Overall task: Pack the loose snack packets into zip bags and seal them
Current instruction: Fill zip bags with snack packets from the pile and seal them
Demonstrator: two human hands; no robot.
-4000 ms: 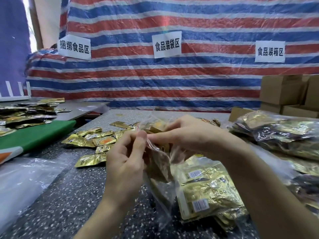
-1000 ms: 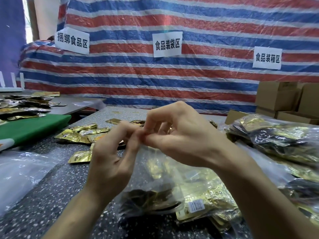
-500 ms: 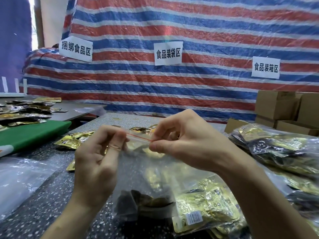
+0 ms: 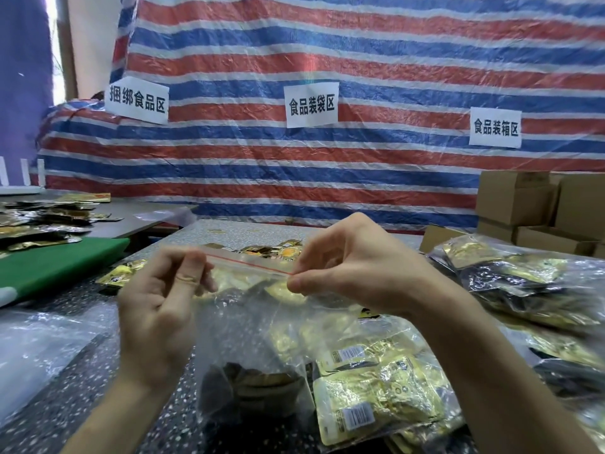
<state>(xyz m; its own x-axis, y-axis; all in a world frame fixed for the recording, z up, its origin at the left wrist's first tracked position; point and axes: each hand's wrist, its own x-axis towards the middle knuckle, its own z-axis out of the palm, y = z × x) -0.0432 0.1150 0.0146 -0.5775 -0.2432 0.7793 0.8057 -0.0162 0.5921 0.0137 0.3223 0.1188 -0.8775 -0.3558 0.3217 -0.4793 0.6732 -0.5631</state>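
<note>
— Pinching what, those two hands?

— The top edge of a clear zip bag [image 4: 252, 326]. The left hand [image 4: 157, 309] pinches the left end of the red zip strip [image 4: 248, 262] between thumb and fingers. The right hand [image 4: 353, 267] pinches the right end between thumb and forefinger.

— Together or apart?

— Apart, with the strip stretched between them (it dips a little toward the right hand). Whether the zip is pressed closed along its length, I cannot tell.

— And the snack packets?

— Some sit inside the bag: dark packets [image 4: 252, 388] bunched at the bottom, gold ones blurred behind the film higher up. The bag hangs in front of the person, down toward the speckled surface [image 4: 82, 388].

— Around it?

— Just right of the bag's lower part lie barcoded gold packets [image 4: 376, 394], under clear plastic. Loose gold packets [image 4: 271, 250] lie on the surface beyond the hands. Farther right is a pile of filled bags [image 4: 510, 280], with cardboard boxes [image 4: 523, 204] behind it. To the left are crumpled clear plastic [image 4: 39, 348], a green mat [image 4: 55, 267] and a side table [image 4: 147, 217] strewn with more packets. A striped tarp [image 4: 327, 60] in red, white and blue hangs at the back, carrying white paper signs [image 4: 311, 104].
</note>
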